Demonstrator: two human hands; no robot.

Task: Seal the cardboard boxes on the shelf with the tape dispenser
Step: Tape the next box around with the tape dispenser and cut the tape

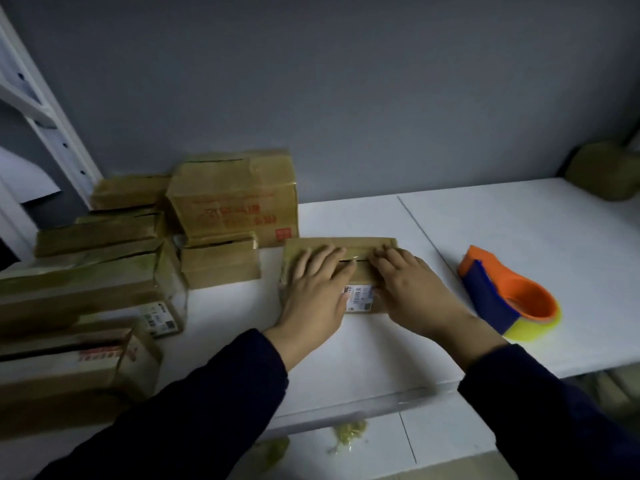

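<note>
A small flat cardboard box [360,244] lies in the middle of the white shelf [519,237], with a white barcode label [360,297] on its near side. My left hand [317,289] lies flat on the box's left half, fingers straight. My right hand [412,289] presses the right half, fingers reaching the dark seam between the flaps. An orange and blue tape dispenser [505,296] with a yellowish tape roll rests on the shelf to the right, apart from both hands.
Several cardboard boxes [235,199] are stacked at the left and back left. A brownish rounded object [606,171] sits at the far right by the grey wall. Crumpled tape scraps [349,436] lie on the lower ledge. A white shelf upright [52,123] rises at the left.
</note>
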